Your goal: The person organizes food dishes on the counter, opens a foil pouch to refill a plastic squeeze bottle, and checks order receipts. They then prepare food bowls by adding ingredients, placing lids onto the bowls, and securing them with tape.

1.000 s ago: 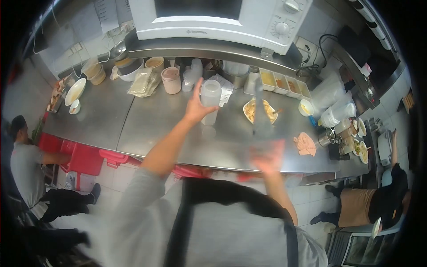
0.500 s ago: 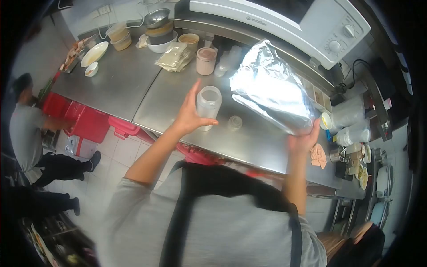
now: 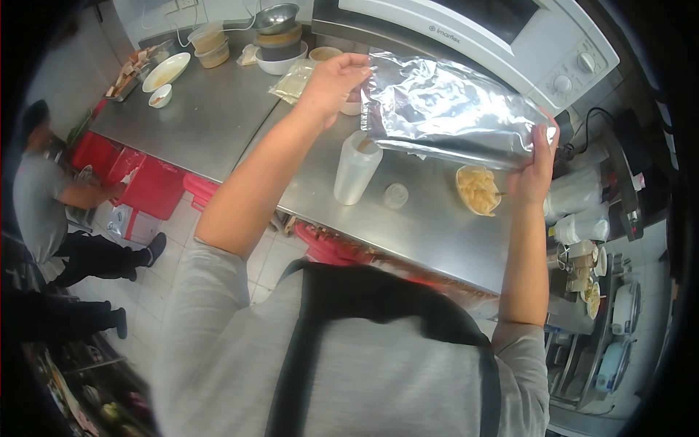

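A steel table (image 3: 429,226) spreads out beneath my fingers, its near edge toward my body and a seam crossing it to the left of my left hand. Beyond my fingers, on the far side, stands a white microwave (image 3: 466,38). Farther left of my left fingers are an oval plate (image 3: 150,87), a small white bowl (image 3: 153,104) and a stack of containers (image 3: 279,51), with a pale plastic packet (image 3: 290,86) just beside my left wrist. Well off to the left, past the table's edge, another person (image 3: 44,197) in a grey top stands over red bins (image 3: 153,193) on a tiled floor (image 3: 193,251).

The silver foil bag (image 3: 448,105) hangs above the table, stretched between my two hands. My left fingers (image 3: 355,64) pinch its left end; my right fingers (image 3: 540,146) clasp its right end, thumb across the front. An uncapped clear bottle (image 3: 353,178) stands upright below my left fingers, its mouth by the bag's lower left corner; whether they touch I cannot tell. A small clear cap (image 3: 396,195) lies on the near side of the bag, right of the bottle. Near my right wrist, to its left, sits a bowl of yellowish food (image 3: 477,191).
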Tool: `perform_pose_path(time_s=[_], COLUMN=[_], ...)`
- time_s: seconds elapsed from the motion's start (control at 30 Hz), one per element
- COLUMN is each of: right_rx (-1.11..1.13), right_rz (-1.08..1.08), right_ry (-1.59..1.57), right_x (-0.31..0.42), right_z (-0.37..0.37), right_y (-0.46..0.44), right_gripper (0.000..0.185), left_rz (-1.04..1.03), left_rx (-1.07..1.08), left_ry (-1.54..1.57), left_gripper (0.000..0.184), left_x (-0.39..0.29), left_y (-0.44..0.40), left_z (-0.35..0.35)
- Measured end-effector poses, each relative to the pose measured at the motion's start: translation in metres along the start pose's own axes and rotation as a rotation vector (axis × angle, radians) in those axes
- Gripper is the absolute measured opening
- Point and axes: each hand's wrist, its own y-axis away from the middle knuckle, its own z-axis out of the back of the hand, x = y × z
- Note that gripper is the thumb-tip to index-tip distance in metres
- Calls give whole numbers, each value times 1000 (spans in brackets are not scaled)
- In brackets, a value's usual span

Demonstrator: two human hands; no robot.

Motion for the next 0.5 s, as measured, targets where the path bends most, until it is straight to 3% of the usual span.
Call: perform_pose_path(time_s=[0.33,0.43,0.5], right_rx=[153,183,134], right_rz=[160,252,165], right_ry=[242,310,253], right_x=[5,-10,-7], right_z=[-22,-8,-19], right_y=[-24,-34,-31], right_gripper=[27,23,24], left_rz=[-37,-46,-30], left_rx=[-131,-132,-163], left_ry=[207,299,324], left_gripper=[13,18,12], left_x=[21,30,38], left_y=[17,24,23], left_z=[14,15,15])
